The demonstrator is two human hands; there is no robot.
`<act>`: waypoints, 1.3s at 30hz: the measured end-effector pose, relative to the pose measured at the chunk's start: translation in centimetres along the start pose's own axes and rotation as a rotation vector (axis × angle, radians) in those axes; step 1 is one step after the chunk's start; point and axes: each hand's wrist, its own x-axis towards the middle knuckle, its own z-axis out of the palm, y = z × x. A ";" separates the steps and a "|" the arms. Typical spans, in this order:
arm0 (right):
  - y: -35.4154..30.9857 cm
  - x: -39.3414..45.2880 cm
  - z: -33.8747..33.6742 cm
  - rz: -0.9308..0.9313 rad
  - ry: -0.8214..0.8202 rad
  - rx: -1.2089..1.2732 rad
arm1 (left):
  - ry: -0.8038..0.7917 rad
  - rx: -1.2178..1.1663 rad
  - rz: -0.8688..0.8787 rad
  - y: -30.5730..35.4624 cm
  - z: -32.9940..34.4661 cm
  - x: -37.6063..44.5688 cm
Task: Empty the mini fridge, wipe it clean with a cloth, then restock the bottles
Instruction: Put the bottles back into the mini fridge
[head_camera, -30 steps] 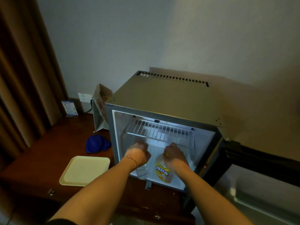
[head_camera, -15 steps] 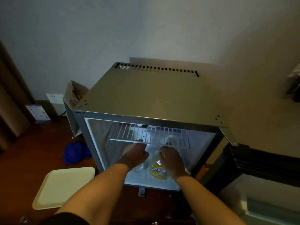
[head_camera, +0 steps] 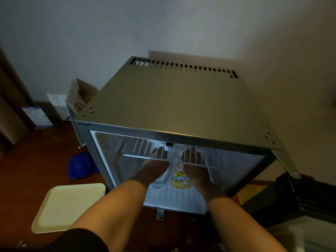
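Dark wooden worktop (head_camera: 27, 170) carrying an open mini fridge (head_camera: 172, 106); cream tray (head_camera: 67, 206) and blue cloth (head_camera: 80, 166) lie to its left. Both hands reach beneath the wire shelf (head_camera: 172, 157). Left hand (head_camera: 156, 164) apparently curls round a clear bottle (head_camera: 160, 180); right hand (head_camera: 194, 166) grips the neck of a yellow-labelled bottle (head_camera: 180, 179), though the shelf partly masks the fingers. Both bottles stand on the fridge floor, directly below each grip. Plastic bottles: light, smooth, probably cold and slippery; best held at neck or shoulder.
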 end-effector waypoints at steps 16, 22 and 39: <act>0.0 -0.6 0.4 0.143 0.063 0.040 | 0.029 -0.231 -0.122 1.3 -0.7 1.8; -0.7 -3.6 -0.1 -0.046 0.092 0.023 | -0.101 -0.178 -0.281 1.6 -0.8 -1.5; -2.2 -21.7 -13.2 -0.627 0.004 -0.154 | 0.199 0.072 -0.274 14.1 -6.4 -22.9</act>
